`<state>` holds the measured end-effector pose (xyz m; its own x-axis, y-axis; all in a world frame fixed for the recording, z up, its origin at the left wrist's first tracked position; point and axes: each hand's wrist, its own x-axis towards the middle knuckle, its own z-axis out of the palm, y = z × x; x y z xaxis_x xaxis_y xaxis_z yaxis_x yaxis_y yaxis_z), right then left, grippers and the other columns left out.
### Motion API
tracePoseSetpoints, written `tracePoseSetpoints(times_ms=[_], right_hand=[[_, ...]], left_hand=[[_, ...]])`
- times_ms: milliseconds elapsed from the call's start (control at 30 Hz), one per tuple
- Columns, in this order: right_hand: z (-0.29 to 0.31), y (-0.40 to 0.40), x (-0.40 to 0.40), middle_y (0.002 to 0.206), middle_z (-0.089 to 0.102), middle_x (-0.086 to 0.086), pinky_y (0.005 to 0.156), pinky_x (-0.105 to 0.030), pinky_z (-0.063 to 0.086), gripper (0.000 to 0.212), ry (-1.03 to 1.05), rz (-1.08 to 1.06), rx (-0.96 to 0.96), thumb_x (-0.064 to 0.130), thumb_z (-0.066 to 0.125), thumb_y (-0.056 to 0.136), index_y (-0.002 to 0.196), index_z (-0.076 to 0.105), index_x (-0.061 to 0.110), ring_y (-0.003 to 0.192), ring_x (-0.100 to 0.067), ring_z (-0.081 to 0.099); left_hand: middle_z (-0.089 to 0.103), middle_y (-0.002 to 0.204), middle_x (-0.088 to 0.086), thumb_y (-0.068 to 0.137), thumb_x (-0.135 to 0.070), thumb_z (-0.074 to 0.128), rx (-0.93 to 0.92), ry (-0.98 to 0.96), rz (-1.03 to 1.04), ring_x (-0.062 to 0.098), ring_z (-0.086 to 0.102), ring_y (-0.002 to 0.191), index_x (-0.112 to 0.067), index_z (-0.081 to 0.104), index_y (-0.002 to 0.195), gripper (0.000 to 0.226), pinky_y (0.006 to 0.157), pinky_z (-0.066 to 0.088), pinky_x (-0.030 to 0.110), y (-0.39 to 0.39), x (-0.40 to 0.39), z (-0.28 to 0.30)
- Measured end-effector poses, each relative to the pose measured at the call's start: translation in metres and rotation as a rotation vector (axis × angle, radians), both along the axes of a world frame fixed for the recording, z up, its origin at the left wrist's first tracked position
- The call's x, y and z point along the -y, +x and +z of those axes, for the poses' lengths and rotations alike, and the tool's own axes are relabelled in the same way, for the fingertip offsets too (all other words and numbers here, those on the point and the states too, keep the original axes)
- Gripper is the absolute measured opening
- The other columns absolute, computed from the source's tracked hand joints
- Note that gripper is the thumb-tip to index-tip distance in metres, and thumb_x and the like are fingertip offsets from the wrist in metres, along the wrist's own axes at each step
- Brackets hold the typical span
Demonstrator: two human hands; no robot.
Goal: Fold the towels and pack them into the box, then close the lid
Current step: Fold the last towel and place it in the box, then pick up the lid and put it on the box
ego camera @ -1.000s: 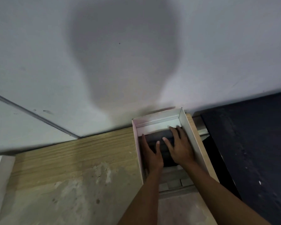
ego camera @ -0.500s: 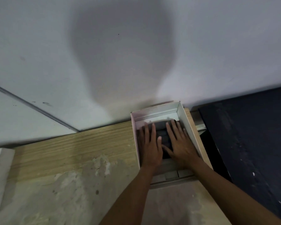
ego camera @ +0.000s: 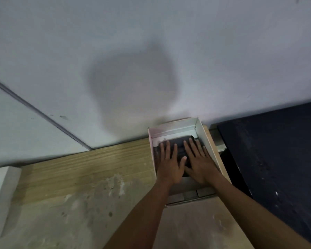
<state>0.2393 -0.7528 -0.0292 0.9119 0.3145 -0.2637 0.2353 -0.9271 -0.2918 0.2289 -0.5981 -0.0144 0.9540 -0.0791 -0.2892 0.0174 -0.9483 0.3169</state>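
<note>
An open white box [ego camera: 176, 125] stands at the far right corner of the wooden table, against the wall. A dark grey folded towel [ego camera: 180, 149] lies inside it. My left hand [ego camera: 169, 163] rests flat on the towel's left part, fingers spread. My right hand [ego camera: 199, 160] lies flat on its right part, fingers spread too. Both palms press down on the towel; neither grips it. Most of the towel is hidden under my hands.
The wooden table [ego camera: 83, 177] has a worn, pale patch near me. A white object [ego camera: 0, 191], perhaps the lid, lies at the table's left edge. A dark surface [ego camera: 276, 159] sits to the right of the table. The white wall [ego camera: 151, 60] rises right behind the box.
Both hands have slid forward over the towel and flattened out, fingers now spread side by side. The view has tilted down slightly.
</note>
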Motion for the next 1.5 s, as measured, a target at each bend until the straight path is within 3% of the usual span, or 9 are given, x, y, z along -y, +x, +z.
tracePoseSetpoints(times_ms=[133,200,333,500,700,1033,1233,1500], right_hand=[[0.035,0.002,-0.004,0.167,-0.016,0.000,0.122,-0.037,-0.006,0.085,0.162,-0.127,-0.064,0.069,0.025,0.096,0.157,-0.016,0.025,0.150,-0.019,-0.023],[0.053,0.003,-0.007,0.167,-0.013,0.002,0.124,-0.042,-0.001,0.093,0.216,-0.186,-0.114,0.079,0.022,0.087,0.158,-0.013,0.030,0.152,-0.020,-0.016],[0.086,0.001,-0.022,0.167,-0.015,0.002,0.124,-0.048,-0.004,0.101,0.256,-0.236,-0.119,0.090,0.019,0.076,0.157,-0.013,0.038,0.152,-0.023,-0.018],[0.120,-0.002,-0.073,0.164,-0.025,0.003,0.121,-0.056,-0.008,0.104,0.251,-0.162,0.038,0.098,0.006,0.067,0.153,-0.019,0.045,0.150,-0.023,-0.025],[0.148,-0.014,-0.178,0.161,-0.033,0.003,0.121,-0.055,-0.013,0.102,0.247,-0.010,0.143,0.099,0.009,0.069,0.151,-0.022,0.048,0.147,-0.020,-0.033],[0.147,-0.068,-0.413,0.164,-0.027,0.003,0.121,-0.056,-0.009,0.097,0.157,0.275,0.100,0.093,0.020,0.075,0.152,-0.019,0.048,0.152,-0.022,-0.021],[0.127,-0.095,-0.543,0.165,-0.024,0.003,0.122,-0.055,-0.007,0.097,0.096,0.381,0.033,0.091,0.024,0.077,0.153,-0.016,0.047,0.153,-0.022,-0.019],[0.090,-0.107,-0.663,0.166,-0.019,-0.001,0.119,-0.060,-0.004,0.109,0.022,0.476,0.006,0.099,0.010,0.063,0.155,-0.013,0.045,0.154,-0.026,-0.013]], left_hand=[[-0.007,0.165,0.002,0.096,-0.066,0.011,0.217,-0.047,-0.020,0.024,-0.012,0.151,-0.029,0.008,0.156,0.071,0.123,0.007,0.050,-0.005,-0.015,0.030],[-0.013,0.164,-0.001,0.092,-0.073,0.012,0.212,-0.074,0.040,0.024,-0.016,0.150,-0.034,0.001,0.156,0.076,0.122,0.000,0.051,-0.007,-0.028,0.048],[-0.030,0.159,-0.006,0.084,-0.083,0.013,0.151,-0.061,0.220,0.025,-0.032,0.145,-0.046,-0.017,0.149,0.081,0.117,-0.011,0.060,-0.020,-0.069,0.075],[-0.035,0.157,-0.006,0.078,-0.089,0.019,0.252,-0.008,0.399,0.028,-0.033,0.144,-0.050,-0.019,0.147,0.088,0.112,-0.013,0.067,-0.053,-0.140,0.098],[-0.030,0.160,-0.003,0.077,-0.090,0.019,0.326,0.040,0.586,0.030,-0.027,0.147,-0.049,-0.018,0.148,0.090,0.112,-0.008,0.070,-0.097,-0.251,0.114],[-0.023,0.162,-0.001,0.075,-0.092,0.017,0.269,0.022,0.941,0.030,-0.020,0.149,-0.043,-0.011,0.152,0.095,0.114,-0.006,0.068,-0.191,-0.468,0.095],[-0.027,0.161,0.000,0.075,-0.092,0.016,0.200,-0.142,1.116,0.031,-0.022,0.148,-0.046,-0.022,0.147,0.094,0.113,-0.010,0.068,-0.239,-0.575,0.078],[-0.026,0.161,-0.002,0.075,-0.092,0.019,0.169,-0.302,1.286,0.029,-0.022,0.149,-0.048,-0.020,0.148,0.094,0.113,-0.008,0.067,-0.271,-0.662,0.057]])
